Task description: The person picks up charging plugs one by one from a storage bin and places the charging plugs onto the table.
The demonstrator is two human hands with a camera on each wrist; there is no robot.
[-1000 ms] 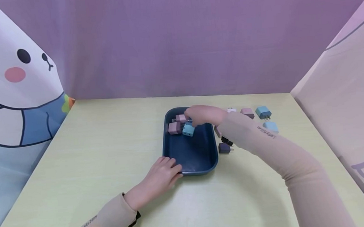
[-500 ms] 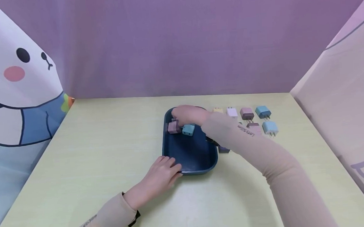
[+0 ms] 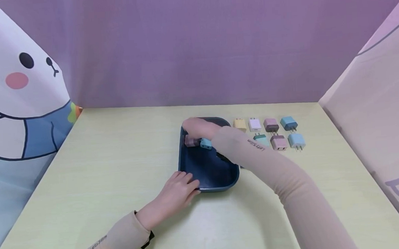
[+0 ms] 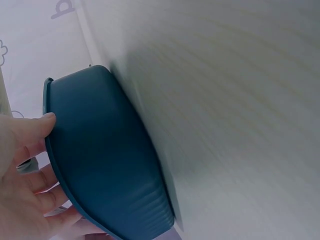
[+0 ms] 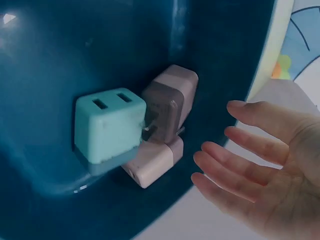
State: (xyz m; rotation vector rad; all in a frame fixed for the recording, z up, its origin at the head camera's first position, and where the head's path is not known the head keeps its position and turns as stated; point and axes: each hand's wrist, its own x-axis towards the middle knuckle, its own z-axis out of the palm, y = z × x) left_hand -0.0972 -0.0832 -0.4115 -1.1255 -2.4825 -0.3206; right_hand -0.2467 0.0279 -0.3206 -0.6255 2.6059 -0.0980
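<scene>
A dark blue tray (image 3: 209,173) stands on the table. My left hand (image 3: 177,190) holds its near-left corner, and in the left wrist view the thumb lies on the outside of the rim with fingers behind it. Over the tray's far-left corner is my right hand (image 3: 199,127). Its fingers are spread and loosely bent in the right wrist view, holding nothing, beside three plug-in USB chargers: a teal one (image 5: 112,127), a mauve-brown one (image 5: 167,102) and a pale pink one (image 5: 156,162). From the head view the right hand hides the pink one.
Right of the tray, several more chargers lie in rows, among them a yellow one (image 3: 239,124), a white one (image 3: 254,124), a blue one (image 3: 289,123) and a pink one (image 3: 278,143). My right sleeve (image 3: 266,154) partly covers that side. A purple curtain (image 3: 194,44) hangs behind the table.
My right hand has moved left across the tray to its far-left corner. Chargers on the right that the sleeve covered have come into view. The left hand and the tray have stayed put.
</scene>
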